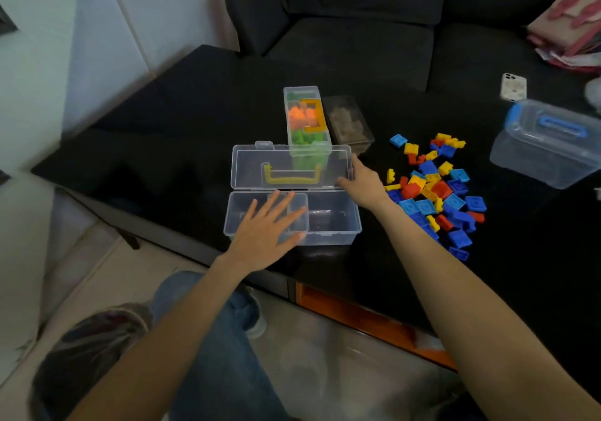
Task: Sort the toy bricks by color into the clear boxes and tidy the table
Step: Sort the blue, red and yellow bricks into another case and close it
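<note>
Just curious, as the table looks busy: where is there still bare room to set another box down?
The widest bare stretch of the black table lies left of the open clear box and the box of orange and green bricks. A smaller bare patch sits between the brick pile and the phone. It is crowded around the pile and the blue-handled box.

Dim indoor light, soft picture with wide-angle bending

The black table takes most of the light and shows almost no shadows; only the wall at the left is pale and brighter. The clear boxes give weak reflections. The bricks look a little soft, the lower corners are blurred, and straight lines curve near the edges.
</note>
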`<state>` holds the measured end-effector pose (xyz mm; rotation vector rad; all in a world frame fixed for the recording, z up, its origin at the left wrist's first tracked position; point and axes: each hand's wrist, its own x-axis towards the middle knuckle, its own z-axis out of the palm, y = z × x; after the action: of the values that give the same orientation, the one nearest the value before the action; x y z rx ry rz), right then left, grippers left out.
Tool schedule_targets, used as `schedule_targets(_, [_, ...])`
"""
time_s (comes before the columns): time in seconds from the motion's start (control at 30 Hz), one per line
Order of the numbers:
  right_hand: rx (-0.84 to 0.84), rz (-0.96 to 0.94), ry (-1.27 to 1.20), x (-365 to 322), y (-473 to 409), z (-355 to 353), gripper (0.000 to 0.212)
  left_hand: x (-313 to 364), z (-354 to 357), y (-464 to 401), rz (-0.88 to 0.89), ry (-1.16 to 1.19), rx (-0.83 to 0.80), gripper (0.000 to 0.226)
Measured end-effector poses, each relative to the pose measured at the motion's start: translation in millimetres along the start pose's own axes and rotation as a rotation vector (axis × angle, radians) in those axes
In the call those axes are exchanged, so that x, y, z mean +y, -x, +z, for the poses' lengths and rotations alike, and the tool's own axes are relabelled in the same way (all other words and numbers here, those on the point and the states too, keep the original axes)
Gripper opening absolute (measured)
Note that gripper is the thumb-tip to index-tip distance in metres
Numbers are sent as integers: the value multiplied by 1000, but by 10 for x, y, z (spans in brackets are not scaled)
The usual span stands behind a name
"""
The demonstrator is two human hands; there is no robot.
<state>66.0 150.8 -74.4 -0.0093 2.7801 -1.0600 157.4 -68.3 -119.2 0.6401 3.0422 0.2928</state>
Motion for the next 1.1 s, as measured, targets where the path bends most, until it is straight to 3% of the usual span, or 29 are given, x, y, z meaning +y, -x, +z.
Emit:
schedule_targets(0.13, [15,-32,6,95,125,-53,69,63,-58,-31,-21,41,44,83])
schedule_targets(0.27, [159,-128,-2,378,583,-248,53,403,-141,-115,86,229,381,49])
schedule_targets(0.33, [222,-165,45,593,837,-346,44,703,-190,-221,156,323,436,39])
schedule_targets(0.47, [315,-90,104,1155,1147,-563,35,1389,-99,-599,239,436,311,37])
schedule_targets(0.7, [406,32,179,1722,964,-1211,29,1897,266,-1571,74,342,21,41])
schedule_targets(0.83, [293,64,242,1803,521,-1363,27,1934,349,-1824,35,262,-16,39])
schedule_targets(0.97, [112,158,395,1816,179,-1305,40,1904,338,-1871,71,236,-29,37])
schedule_targets(1.1, [101,217,334,1854,100,-1240,45,1844,346,-1830,75,226,-48,38])
